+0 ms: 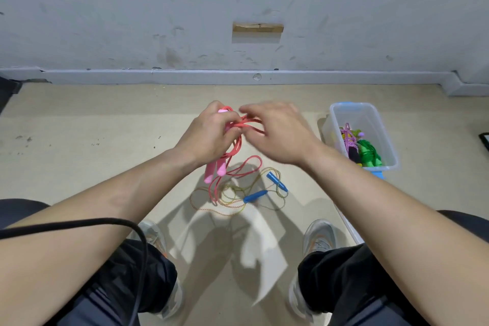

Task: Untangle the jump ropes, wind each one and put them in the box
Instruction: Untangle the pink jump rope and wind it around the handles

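My left hand [209, 135] grips a bundle of the red jump rope [239, 144], whose two pink handles [215, 171] hang below the fist. My right hand [277, 131] is blurred beside it, with red loops running under its fingers; whether it pinches the rope is unclear. The rest of the red rope trails down to the floor and lies across a multicoloured rope [232, 200] with blue handles [255, 196]. The clear plastic box [386, 140] stands at the right and holds wound pink and green ropes [367, 153].
A black cable [79, 225] crosses my left forearm. My knees and grey shoes [318, 237] are at the bottom. A clear lid [349, 225] lies near the right shoe. The wall with a skirting board runs behind.
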### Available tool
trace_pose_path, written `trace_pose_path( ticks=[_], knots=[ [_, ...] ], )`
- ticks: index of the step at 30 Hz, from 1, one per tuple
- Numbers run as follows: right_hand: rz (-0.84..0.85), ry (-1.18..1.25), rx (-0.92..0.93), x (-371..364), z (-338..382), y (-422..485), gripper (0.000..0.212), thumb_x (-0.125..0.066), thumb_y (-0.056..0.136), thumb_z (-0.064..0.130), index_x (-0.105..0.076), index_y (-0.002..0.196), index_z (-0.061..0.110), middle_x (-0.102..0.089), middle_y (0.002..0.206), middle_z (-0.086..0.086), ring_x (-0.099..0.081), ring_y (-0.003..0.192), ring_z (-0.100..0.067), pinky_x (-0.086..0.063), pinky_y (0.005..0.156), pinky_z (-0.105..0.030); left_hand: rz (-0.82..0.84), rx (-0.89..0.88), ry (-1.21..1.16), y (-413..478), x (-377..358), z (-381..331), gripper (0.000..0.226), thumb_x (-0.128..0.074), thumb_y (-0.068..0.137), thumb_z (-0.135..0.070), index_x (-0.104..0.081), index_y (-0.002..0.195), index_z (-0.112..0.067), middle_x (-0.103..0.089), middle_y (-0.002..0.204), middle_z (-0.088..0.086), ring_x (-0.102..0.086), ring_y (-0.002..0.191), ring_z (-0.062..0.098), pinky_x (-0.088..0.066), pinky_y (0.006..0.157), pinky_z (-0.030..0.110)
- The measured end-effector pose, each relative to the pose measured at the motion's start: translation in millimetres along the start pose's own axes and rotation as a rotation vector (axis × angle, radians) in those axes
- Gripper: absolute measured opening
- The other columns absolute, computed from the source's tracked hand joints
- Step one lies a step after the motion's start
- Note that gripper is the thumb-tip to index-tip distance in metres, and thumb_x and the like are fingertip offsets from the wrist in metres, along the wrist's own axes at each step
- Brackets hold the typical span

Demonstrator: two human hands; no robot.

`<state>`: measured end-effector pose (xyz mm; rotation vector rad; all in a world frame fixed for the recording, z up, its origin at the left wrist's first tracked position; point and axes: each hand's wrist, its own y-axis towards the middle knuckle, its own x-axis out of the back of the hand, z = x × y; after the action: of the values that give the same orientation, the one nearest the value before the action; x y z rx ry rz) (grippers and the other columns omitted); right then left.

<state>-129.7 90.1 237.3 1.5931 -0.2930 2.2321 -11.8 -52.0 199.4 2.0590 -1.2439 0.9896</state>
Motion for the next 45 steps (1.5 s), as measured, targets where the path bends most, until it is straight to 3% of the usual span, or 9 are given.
trace_pose_path(
  ticks=[8, 14, 18, 22, 27, 30, 33, 37, 45],
  knots=[
    [0.090, 0.565, -0.260, 15.6, -4.1, 12.2, 0.017, -0.063, 0.087, 0.019, -0.070, 0.075, 0.010, -0.052, 0.057, 0.003, -0.048, 0.056, -0.010, -0.037, 0.054, -0.027, 0.091, 0.055, 0.043, -3.3, -5.2, 7.4, 0.009, -0.070, 0.088, -0.041, -0.068, 0.090, -0.033, -0.044, 0.097, -0.005, -0.054, 0.087, 0.021, -0.047, 0.082, 0.034],
    [-0.043, 1.439, -0.523, 24.0, -26.3, 12.7, 0.015, -0.051, 0.077, 0.014, -0.052, 0.063, 0.010, -0.041, 0.050, 0.000, -0.026, 0.043, -0.015, -0.032, 0.061, -0.034, 0.156, 0.074, 0.012, -3.8, -4.7, 11.2, 0.014, -0.062, 0.093, -0.048, -0.065, 0.087, -0.035, -0.046, 0.099, -0.005, -0.053, 0.092, 0.015, -0.043, 0.083, 0.031],
    [-0.028, 0.671, -0.635, 9.6, -56.0, 12.3, 0.026, -0.051, 0.074, 0.019, -0.076, 0.081, 0.015, -0.073, 0.082, -0.006, -0.066, 0.077, -0.023, -0.053, 0.086, -0.041, 0.172, 0.069, 0.065, -1.2, 0.3, 14.6, 0.017, -0.057, 0.097, -0.047, -0.067, 0.093, -0.035, -0.047, 0.106, -0.003, -0.057, 0.094, 0.021, -0.047, 0.088, 0.036],
    [-0.013, 0.253, -0.264, 5.2, -31.9, 6.8, 0.051, -0.050, 0.085, 0.009, -0.062, 0.134, 0.022, -0.061, 0.135, 0.000, -0.048, 0.130, -0.022, -0.036, 0.111, -0.034, 0.216, 0.086, 0.181, -0.5, -1.8, 13.1, 0.023, -0.053, 0.098, -0.049, -0.068, 0.102, -0.033, -0.045, 0.111, -0.001, -0.059, 0.093, 0.030, -0.050, 0.086, 0.042],
    [0.293, -0.260, -0.042, 5.5, 13.8, 0.0, 0.052, -0.036, 0.085, 0.052, -0.066, 0.118, 0.024, -0.072, 0.108, -0.003, -0.059, 0.116, -0.025, -0.021, 0.118, -0.046, 0.215, 0.103, 0.266, 1.3, -2.3, 7.6, 0.026, -0.051, 0.099, -0.048, -0.068, 0.106, -0.030, -0.043, 0.112, 0.002, -0.058, 0.088, 0.033, -0.051, 0.082, 0.044],
    [0.316, -0.411, -0.073, 0.9, 22.9, -3.2, 0.011, -0.048, 0.091, 0.026, -0.058, 0.093, 0.023, -0.070, 0.101, -0.005, -0.062, 0.093, -0.029, -0.033, 0.105, -0.043, 0.208, 0.117, 0.283, 0.5, -0.8, 8.1, 0.025, -0.050, 0.099, -0.048, -0.067, 0.103, -0.030, -0.042, 0.110, 0.002, -0.058, 0.087, 0.034, -0.051, 0.081, 0.044],
    [0.317, -0.508, -0.140, 3.4, 21.1, -3.5, 0.014, -0.053, 0.088, 0.011, -0.055, 0.095, 0.023, -0.067, 0.102, -0.004, -0.062, 0.089, -0.030, -0.037, 0.093, -0.040, 0.193, 0.091, 0.335, -1.4, 1.2, 5.3, 0.026, -0.050, 0.099, -0.048, -0.067, 0.104, -0.028, -0.043, 0.112, 0.004, -0.055, 0.080, 0.033, -0.050, 0.075, 0.040],
    [0.256, -0.298, -0.123, -0.7, 9.7, 3.4, 0.028, -0.056, 0.089, 0.039, -0.063, 0.111, 0.022, -0.068, 0.101, 0.000, -0.062, 0.099, -0.029, -0.043, 0.083, -0.038, 0.210, 0.069, 0.391, -3.8, 0.9, -2.9, 0.027, -0.049, 0.100, -0.047, -0.066, 0.100, -0.026, -0.044, 0.113, 0.006, -0.049, 0.072, 0.029, -0.041, 0.066, 0.035],
    [0.443, 0.564, -0.346, -8.4, -2.4, 1.7, 0.040, -0.051, 0.101, 0.043, -0.065, 0.082, 0.011, -0.047, 0.071, -0.005, -0.049, 0.056, -0.018, -0.038, 0.041, -0.019, 0.179, 0.033, 0.226, -0.5, 1.1, -2.4, 0.030, -0.050, 0.093, -0.058, -0.069, 0.097, -0.035, -0.048, 0.107, -0.001, -0.059, 0.087, 0.027, -0.051, 0.077, 0.039]
  ],
)
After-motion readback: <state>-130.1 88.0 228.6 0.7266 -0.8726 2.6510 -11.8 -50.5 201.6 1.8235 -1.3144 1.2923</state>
